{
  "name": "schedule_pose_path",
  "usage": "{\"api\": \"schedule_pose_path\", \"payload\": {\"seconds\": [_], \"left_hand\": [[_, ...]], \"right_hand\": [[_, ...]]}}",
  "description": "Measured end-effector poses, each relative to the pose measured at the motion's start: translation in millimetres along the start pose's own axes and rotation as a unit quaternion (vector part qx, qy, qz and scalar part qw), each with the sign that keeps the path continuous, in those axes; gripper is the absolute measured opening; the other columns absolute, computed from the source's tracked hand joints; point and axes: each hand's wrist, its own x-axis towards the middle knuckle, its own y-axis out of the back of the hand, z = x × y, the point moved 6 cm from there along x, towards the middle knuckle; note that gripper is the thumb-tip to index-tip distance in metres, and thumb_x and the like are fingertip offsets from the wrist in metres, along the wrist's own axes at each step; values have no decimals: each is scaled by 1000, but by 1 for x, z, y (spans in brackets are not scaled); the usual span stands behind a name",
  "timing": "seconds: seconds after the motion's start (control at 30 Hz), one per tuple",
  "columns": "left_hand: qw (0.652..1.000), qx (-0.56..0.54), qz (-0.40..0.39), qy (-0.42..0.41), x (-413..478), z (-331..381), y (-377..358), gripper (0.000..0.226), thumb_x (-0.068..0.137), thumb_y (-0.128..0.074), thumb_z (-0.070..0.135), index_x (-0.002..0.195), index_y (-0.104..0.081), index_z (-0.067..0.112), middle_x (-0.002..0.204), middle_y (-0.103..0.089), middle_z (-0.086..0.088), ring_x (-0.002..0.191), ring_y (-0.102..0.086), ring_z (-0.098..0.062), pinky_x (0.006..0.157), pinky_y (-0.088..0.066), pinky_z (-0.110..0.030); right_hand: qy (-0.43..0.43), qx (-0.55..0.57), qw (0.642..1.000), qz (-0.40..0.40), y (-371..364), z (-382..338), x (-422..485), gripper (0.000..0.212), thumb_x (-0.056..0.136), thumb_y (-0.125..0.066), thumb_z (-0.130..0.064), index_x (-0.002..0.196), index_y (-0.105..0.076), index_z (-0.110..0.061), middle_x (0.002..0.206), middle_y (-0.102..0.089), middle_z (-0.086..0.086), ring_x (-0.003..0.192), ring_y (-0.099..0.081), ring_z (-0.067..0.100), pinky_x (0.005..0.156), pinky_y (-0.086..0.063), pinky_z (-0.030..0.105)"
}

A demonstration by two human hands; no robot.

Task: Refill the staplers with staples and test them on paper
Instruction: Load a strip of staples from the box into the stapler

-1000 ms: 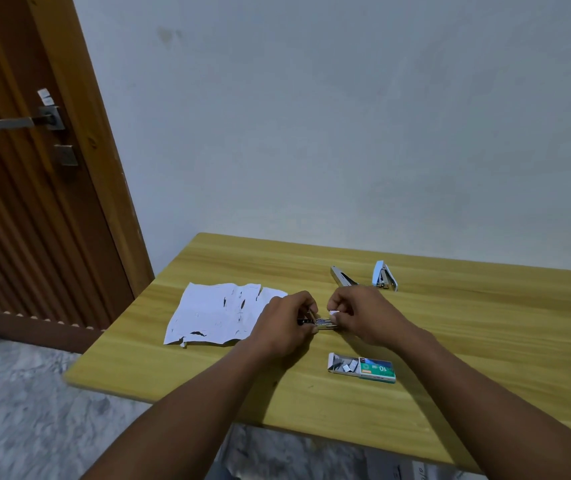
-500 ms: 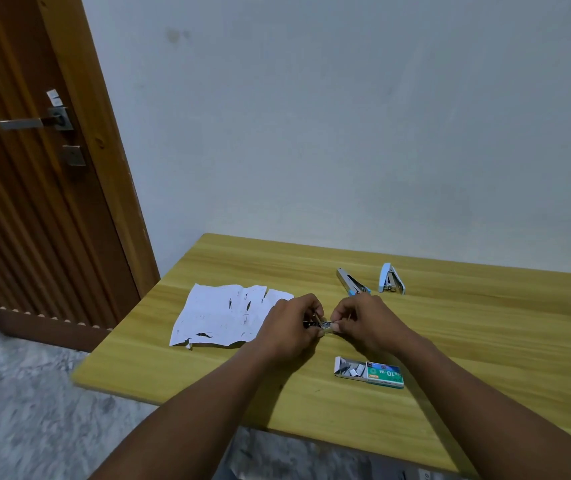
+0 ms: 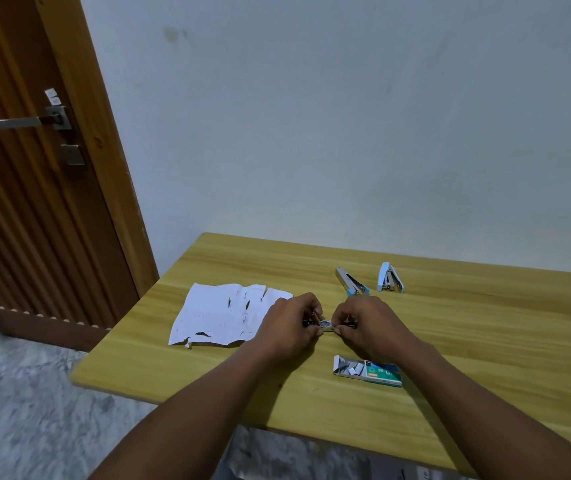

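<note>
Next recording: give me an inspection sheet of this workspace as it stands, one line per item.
Surface: wooden table.
Job's things: torn, marked paper lying flat on the left; opened stapler and blue stapler at the far side; staple box slid open at the near side; small stapler between the hands.
Clutter: nothing seen.
Hands: left hand and right hand each pinch the small stapler.
Cables: nothing seen.
Surroundings: brown door with metal handle, pale wall, mottled floor.

Bare tabletop (image 3: 485, 341) right of staple box (image 3: 369, 371)
</note>
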Motion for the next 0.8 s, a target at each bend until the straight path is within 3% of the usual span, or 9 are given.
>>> {"api": "schedule_pose_path", "payload": {"seconds": [0.17, 0.4, 0.6, 0.8], "left_hand": [[1000, -1, -2, 4, 0, 0, -1, 27, 82, -82, 19, 93, -60, 30, 92, -74, 8, 88, -68, -11, 82, -58, -41], [1000, 2, -3, 4, 0, 1, -1, 25, 83, -81, 20, 95, -61, 28, 94, -75, 7, 89, -69, -12, 83, -58, -42], [1000, 1, -2, 10, 0, -1, 0, 24, 83, -81, 20, 95, -62, 27, 91, -75, 4, 88, -69, -14, 82, -58, -43], [1000, 3, 1, 13, -1, -1, 0, 24, 83, -81, 20, 95, -62, 28, 93, -74, 5, 89, -69, -14, 83, -59, -43]], "right_hand": [[32, -50, 998, 4, -2, -2, 0, 17, 86, -63, -36, 97, -75, -32, 95, -65, -8, 93, -56, 13, 74, -52, 38], [53, -103, 993, 21, 1, -5, -3, 18, 88, -59, -36, 96, -73, -28, 95, -66, -5, 96, -55, 16, 75, -49, 34], [61, -71, 996, 7, -2, -7, -5, 28, 85, -56, -36, 107, -72, -30, 98, -62, -6, 97, -52, 16, 74, -49, 35], [50, -70, 996, -4, 0, -1, -7, 34, 79, -51, -39, 105, -74, -32, 99, -63, -10, 100, -51, 13, 76, -51, 34]]}}
